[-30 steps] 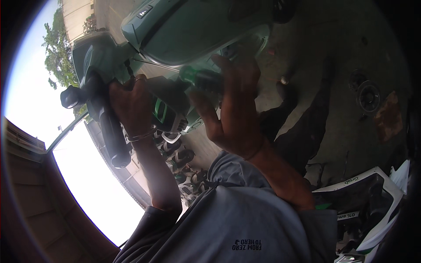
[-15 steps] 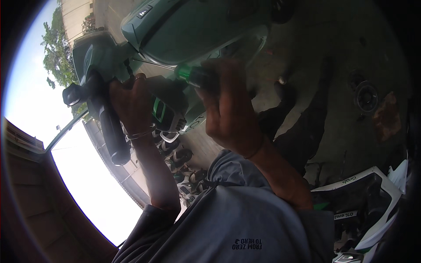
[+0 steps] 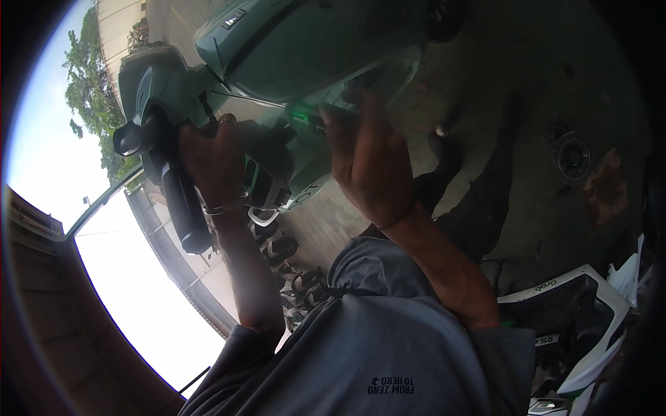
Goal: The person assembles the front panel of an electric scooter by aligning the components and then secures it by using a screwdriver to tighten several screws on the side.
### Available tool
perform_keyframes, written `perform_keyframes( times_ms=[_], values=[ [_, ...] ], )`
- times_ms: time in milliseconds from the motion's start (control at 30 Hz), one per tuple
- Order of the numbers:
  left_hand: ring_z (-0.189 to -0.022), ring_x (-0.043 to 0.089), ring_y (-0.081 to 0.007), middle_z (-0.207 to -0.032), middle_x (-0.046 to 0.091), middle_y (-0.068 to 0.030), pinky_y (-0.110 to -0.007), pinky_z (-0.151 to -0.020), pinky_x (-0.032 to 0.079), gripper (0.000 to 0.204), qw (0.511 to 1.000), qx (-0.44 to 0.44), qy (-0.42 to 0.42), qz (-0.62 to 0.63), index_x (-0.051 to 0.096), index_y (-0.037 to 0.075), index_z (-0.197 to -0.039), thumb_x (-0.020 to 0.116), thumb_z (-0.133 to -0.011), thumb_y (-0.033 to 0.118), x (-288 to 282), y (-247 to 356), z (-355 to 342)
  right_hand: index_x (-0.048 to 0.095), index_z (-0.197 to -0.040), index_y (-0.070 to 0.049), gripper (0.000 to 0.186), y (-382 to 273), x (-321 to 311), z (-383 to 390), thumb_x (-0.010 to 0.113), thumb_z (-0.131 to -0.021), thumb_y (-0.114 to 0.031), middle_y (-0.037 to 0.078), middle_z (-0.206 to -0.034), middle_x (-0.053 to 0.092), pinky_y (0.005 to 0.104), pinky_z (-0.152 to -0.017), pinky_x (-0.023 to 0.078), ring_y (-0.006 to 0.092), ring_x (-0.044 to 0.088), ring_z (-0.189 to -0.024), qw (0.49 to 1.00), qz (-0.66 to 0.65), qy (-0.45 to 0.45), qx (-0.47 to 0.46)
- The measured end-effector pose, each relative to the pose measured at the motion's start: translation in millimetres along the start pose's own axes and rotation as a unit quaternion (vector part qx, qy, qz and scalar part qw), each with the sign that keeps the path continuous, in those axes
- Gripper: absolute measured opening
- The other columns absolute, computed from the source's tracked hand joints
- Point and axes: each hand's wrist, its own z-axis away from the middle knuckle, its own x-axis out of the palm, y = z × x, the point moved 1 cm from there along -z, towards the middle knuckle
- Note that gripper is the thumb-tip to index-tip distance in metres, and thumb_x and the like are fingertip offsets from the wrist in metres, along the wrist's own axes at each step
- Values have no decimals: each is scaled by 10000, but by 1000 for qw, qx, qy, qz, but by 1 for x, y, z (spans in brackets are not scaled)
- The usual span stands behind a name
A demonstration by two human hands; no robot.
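A green scooter (image 3: 298,52) fills the top of the view, with its handlebar at the left. My left hand (image 3: 214,163) is closed around the handlebar beside the black rubber grip (image 3: 184,208); its fingertips are partly hidden. In my right hand (image 3: 374,166) is a screwdriver (image 3: 302,116) with a green and dark handle, the fingers pinched round its end. Its thin metal shaft runs left toward the handlebar cover, where the tip is hard to make out. A display unit with a green edge (image 3: 254,179) sits just right of my left wrist.
Behind my right arm are a person's dark-clothed legs (image 3: 485,187). A round wheel-like part (image 3: 574,156) and a brown sheet (image 3: 605,187) lie on the floor at right. White and black vehicle panels (image 3: 590,277) stand at lower right; several vehicles line up beyond my left forearm.
My right hand has turned and shifted slightly right, and its fingers sit differently on the screwdriver handle. The left hand keeps its place at the handlebar, while the whole view has shifted a little.
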Motion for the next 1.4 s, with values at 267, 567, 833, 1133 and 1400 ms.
perform_keyframes(
  times_ms=[267,567,833,1133,1400],
  values=[
    [-779,629,-374,-815,640,-253,-433,-796,476,408,885,-327,-59,327,579,-130,-873,705,-752,239,-2,5,-7,474,-1204,38,348,-5,7,12,605,-936,-143,224,-938,615,420,-639,530,383,679,-811,986,27,24,-165],
    [-834,617,-402,-878,625,-285,-441,-820,472,403,895,-321,-58,305,577,-130,-898,690,-755,229,2,5,-3,427,-1257,17,468,-26,-14,-4,625,-918,-238,227,-996,562,429,-535,555,449,653,-830,985,60,-127,-101],
    [-784,587,-384,-831,577,-208,-469,-730,468,246,995,-50,-3,81,632,24,-921,679,-776,217,6,0,6,631,-949,9,275,-17,-11,-28,554,-965,-254,130,-756,624,316,-498,510,203,639,-621,985,-62,-154,46],
    [-746,592,-333,-839,574,-173,-436,-640,472,51,998,-31,-7,55,654,109,-835,655,-787,127,-4,7,0,613,-1026,51,350,-21,-21,-24,586,-936,-286,140,-859,606,311,-636,529,254,637,-689,968,94,-232,-1],
    [-818,616,-345,-885,586,-177,-423,-673,483,221,941,-223,-78,243,695,121,-1019,678,-799,120,21,4,18,577,-1086,41,427,-22,-17,-37,519,-983,-369,168,-834,621,347,-630,503,241,630,-737,905,-119,-248,324]
  ],
)
